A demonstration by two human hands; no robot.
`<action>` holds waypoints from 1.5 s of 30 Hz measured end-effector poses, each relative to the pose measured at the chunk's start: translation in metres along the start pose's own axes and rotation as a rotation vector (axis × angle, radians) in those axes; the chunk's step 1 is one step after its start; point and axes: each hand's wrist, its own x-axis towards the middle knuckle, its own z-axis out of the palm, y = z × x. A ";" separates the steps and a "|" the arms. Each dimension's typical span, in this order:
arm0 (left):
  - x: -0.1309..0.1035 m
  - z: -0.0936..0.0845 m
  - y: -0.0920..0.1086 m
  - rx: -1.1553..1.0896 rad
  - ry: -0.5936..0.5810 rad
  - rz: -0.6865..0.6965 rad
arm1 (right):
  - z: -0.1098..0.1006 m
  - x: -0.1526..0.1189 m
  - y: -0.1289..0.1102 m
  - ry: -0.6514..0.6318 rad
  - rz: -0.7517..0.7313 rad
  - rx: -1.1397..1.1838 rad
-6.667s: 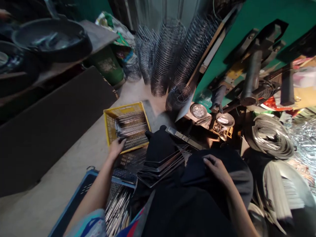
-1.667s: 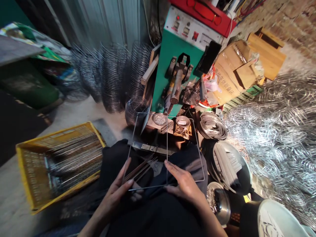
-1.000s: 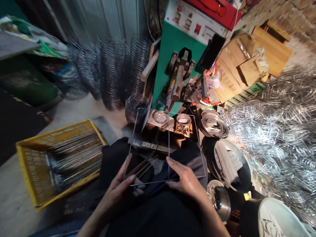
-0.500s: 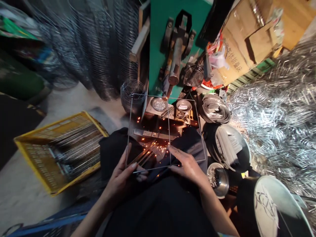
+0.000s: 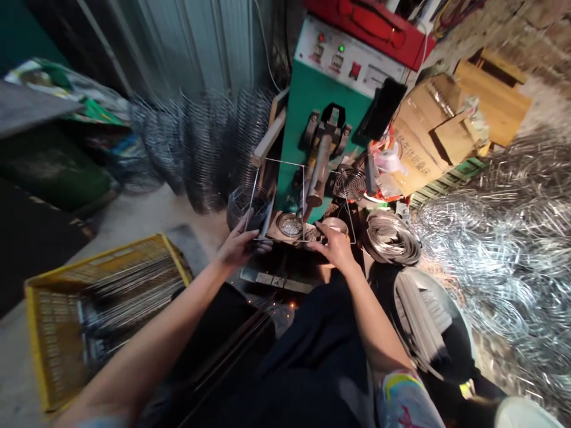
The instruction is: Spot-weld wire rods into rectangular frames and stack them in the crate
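Both hands hold a thin rectangular wire frame (image 5: 304,196) with a middle bar, at the front of a green machine (image 5: 289,172). My left hand (image 5: 243,242) grips its lower left corner, thumb on the wire. On the lower wire, close to the middle bar, my right hand (image 5: 334,245) has its fingers closed. The machine's metal electrode arm (image 5: 319,172) reaches down beside the middle bar. Below it sits a small bowl of metal bits (image 5: 289,224). A few orange sparks (image 5: 292,305) show lower down, over the lap.
A yellow crate (image 5: 38,333) of wire pieces lies at the left. Wire ring stacks (image 5: 207,160) stand behind it. At the right are a coil of strips (image 5: 392,238), a tub of flat strips (image 5: 461,315) and a large heap of shiny wire (image 5: 499,267). A cardboard box (image 5: 423,142) leans behind.
Both hands have moved forward with the wire frame, away from the lap and towards the machine. The sparks are fewer. The view has tilted up, showing the machine's control panel.
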 end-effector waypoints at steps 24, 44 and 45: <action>0.050 -0.014 0.019 0.069 0.003 0.004 | 0.016 0.039 0.033 0.211 -0.025 0.079; -0.105 -0.038 -0.026 0.219 0.076 -0.131 | 0.003 -0.171 0.017 -0.087 0.674 0.784; -0.107 -0.044 -0.023 0.184 0.088 -0.174 | 0.000 -0.196 0.013 -0.139 0.693 0.828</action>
